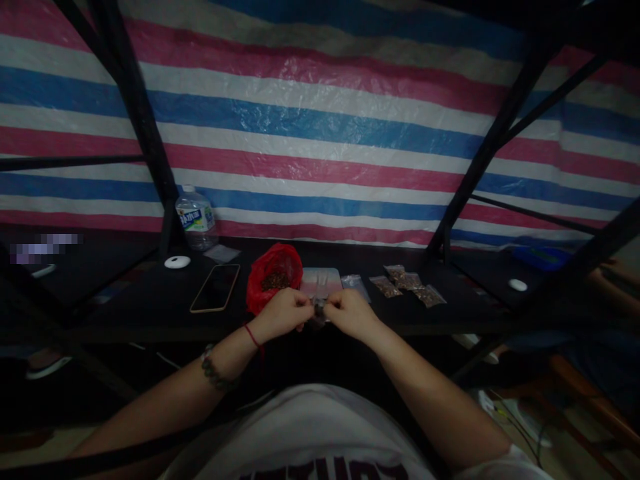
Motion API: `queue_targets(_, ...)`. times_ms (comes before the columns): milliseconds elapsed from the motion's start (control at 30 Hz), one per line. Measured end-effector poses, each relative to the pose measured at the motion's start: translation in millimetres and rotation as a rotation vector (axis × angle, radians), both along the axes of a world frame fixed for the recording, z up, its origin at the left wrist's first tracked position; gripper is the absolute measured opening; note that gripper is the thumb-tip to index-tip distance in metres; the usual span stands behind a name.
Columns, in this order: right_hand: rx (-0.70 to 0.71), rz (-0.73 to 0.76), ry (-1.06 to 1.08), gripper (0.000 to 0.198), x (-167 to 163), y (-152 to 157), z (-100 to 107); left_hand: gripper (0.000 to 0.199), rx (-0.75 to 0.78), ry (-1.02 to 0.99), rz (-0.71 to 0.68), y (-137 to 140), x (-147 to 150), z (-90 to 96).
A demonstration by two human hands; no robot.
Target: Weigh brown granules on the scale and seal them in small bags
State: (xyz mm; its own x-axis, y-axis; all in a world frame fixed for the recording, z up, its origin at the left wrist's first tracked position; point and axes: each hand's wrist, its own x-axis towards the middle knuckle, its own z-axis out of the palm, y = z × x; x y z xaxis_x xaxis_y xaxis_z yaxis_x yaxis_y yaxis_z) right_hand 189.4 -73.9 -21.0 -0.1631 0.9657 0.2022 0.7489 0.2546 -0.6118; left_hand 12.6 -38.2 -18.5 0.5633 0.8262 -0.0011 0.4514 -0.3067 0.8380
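Near the table's front edge, my left hand (287, 311) and my right hand (350, 311) pinch a small clear plastic bag (319, 313) from both sides. Something dark shows inside it, too blurred to name. Just behind my left hand stands an open red plastic bag (259, 293) with brown granules (275, 281) in it. Beyond the held bag lies a flat pale pink and bluish rectangular thing (323, 279). Flat clear plastic bags (356, 287) lie beside it, close to my right hand. Further right rest several small clear bags filled with brown bits (411, 283).
On the left lie a phone (216, 288), a white oval device (177, 262) and a clear packet (223, 253), with a large plastic bottle (195, 217) behind. Black metal posts (145, 127) frame the dark table (350, 325). Another person's arm (617, 283) shows at far right.
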Motion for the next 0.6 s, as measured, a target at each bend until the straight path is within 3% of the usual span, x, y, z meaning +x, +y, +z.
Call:
queue_targets(133, 0.176, -0.045, -0.068, 0.020, 5.6, -1.1, 7.5, 0.021, -0.056, 0.001, 0.047, 3.7, 0.9, 1.2)
queue_targets(200, 0.253, 0.021, -0.072, 0.011, 4.7, -2.4, 8.8, 0.019, -0.122, -0.036, 0.045, 4.0, 3.2, -0.3)
queue_targets(267, 0.278, 0.112, -0.068, 0.016, 2.6, -4.0, 8.7, 0.019, -0.157, -0.059, 0.032, 4.1, 5.2, -2.9)
queue_targets(433, 0.160, 0.217, -0.105, 0.021, 1.6, -5.8, 5.8, 0.020, -0.117, -0.071, -0.016, 0.8, 6.0, -9.7)
queue_targets(600, 0.014, 0.215, -0.171, 0.019, 3.3, -7.4, 3.6, 0.026, 0.089, -0.004, -0.111, -8.2, 3.8, -8.4)
